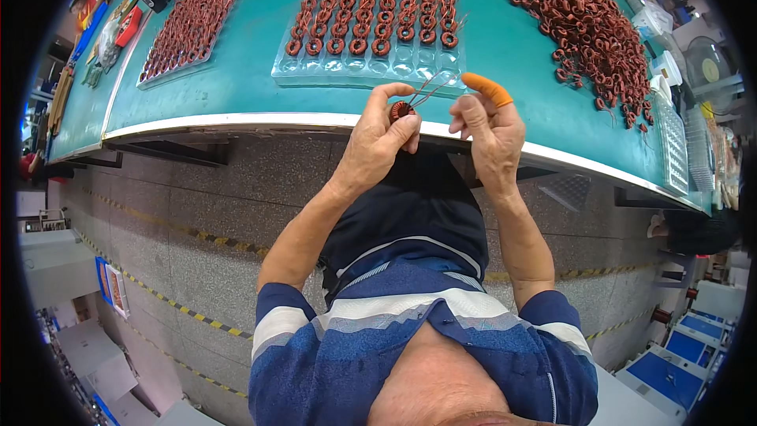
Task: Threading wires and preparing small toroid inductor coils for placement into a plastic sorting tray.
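In the head view, a small ring-shaped coil of reddish-brown copper wire on a dark core (400,110) is pinched between the thumb and index finger of the left hand (383,126), just above the near edge of the green, white-edged worktop (260,71). Its two thin wire leads (426,91) are pointed up and to the right, towards the right hand (490,125). The right hand is held near the coil, its index finger covered by an orange rubber finger cot (489,89) and extended, its thumb bent and its other fingers curled; whether anything is gripped there cannot be told. Beyond the hands, a clear plastic tray with round pockets (315,71) is filled with rows of similar coils (364,16). Another loaded clear tray (175,73) is set to the left, and a loose heap of reddish-brown coils (587,28) is spread to the right.
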`<action>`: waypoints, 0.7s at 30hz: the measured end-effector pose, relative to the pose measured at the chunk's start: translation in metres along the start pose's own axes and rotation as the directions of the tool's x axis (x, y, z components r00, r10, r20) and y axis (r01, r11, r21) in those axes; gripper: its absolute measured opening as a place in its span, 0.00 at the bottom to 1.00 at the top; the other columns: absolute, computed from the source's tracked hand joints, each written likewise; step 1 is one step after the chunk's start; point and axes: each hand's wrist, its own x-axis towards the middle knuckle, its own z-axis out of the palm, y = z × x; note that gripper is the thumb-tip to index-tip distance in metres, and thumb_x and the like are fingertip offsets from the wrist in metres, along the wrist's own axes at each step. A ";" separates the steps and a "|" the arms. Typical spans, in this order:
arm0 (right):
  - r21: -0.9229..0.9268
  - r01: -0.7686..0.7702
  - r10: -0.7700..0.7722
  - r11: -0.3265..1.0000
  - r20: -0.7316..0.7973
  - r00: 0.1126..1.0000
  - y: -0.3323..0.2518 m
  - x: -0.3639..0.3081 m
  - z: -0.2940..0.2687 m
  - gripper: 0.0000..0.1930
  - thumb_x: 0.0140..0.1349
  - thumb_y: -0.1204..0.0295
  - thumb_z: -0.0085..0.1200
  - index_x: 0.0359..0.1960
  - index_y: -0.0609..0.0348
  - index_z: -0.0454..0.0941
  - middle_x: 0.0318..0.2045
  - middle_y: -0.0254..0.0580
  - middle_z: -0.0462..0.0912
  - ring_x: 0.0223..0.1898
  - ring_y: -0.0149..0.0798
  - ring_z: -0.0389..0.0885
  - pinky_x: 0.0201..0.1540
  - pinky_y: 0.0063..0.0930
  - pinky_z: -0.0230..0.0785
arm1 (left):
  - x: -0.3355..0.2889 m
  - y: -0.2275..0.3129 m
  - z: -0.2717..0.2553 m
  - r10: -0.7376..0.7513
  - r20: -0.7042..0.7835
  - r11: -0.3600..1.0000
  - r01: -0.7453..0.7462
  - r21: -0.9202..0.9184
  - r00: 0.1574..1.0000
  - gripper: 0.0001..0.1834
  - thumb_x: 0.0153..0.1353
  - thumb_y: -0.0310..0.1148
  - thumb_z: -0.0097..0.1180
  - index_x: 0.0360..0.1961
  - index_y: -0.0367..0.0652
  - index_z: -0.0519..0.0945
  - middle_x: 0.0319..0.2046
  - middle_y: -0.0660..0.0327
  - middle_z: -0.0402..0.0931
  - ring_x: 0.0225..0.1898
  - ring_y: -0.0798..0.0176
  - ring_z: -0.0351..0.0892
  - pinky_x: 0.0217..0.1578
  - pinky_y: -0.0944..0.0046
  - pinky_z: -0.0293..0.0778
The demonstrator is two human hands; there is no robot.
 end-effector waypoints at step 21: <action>-0.479 0.353 -0.176 0.804 0.375 0.910 0.013 0.123 0.024 0.07 0.59 0.75 0.58 0.39 0.62 0.80 0.25 0.38 0.82 0.27 0.27 0.80 0.30 0.20 0.72 | -0.010 -0.008 -0.013 0.001 0.062 0.999 0.003 -0.052 0.998 0.23 0.68 0.31 0.49 0.60 0.38 0.58 0.32 0.58 0.73 0.29 0.69 0.73 0.32 0.72 0.70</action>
